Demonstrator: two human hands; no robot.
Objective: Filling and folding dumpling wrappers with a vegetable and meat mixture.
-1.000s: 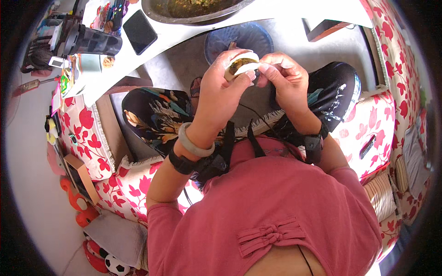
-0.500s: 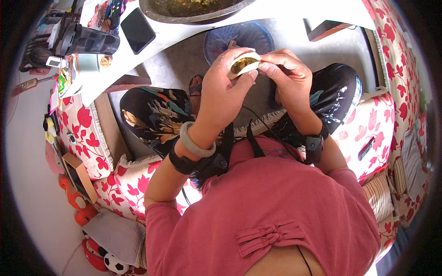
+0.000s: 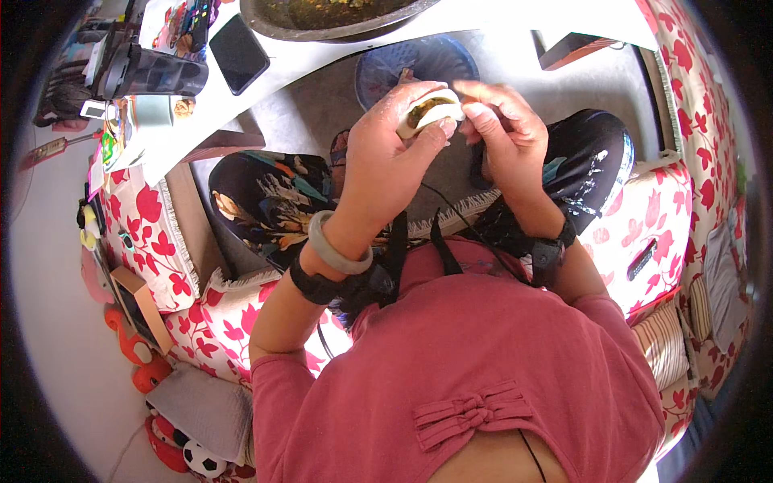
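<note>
Above my lap, my left hand (image 3: 386, 138) holds a half-folded dumpling (image 3: 445, 113) between its thumb and fingers. The white dough wrapper is curved round a greenish-brown filling (image 3: 420, 114), which shows through the gap on top. My right hand (image 3: 511, 135) is close beside the right end of the wrapper. Its index finger is stretched out and its thumb stands apart from it, near the dough edge; whether the thumb touches the dough I cannot tell. The other right fingers are partly hidden.
A large metal bowl (image 3: 342, 36) of filling sits on the white table (image 3: 302, 76) ahead, beside a black phone (image 3: 239, 55). A dark-lidded clear container (image 3: 161, 72) lies at the left. A blue basket (image 3: 370, 76) with a liner stands on the floor beneath my hands.
My right index finger and thumb have parted from their pinch at the wrapper's right edge. My left hand keeps its hold on the dumpling.
</note>
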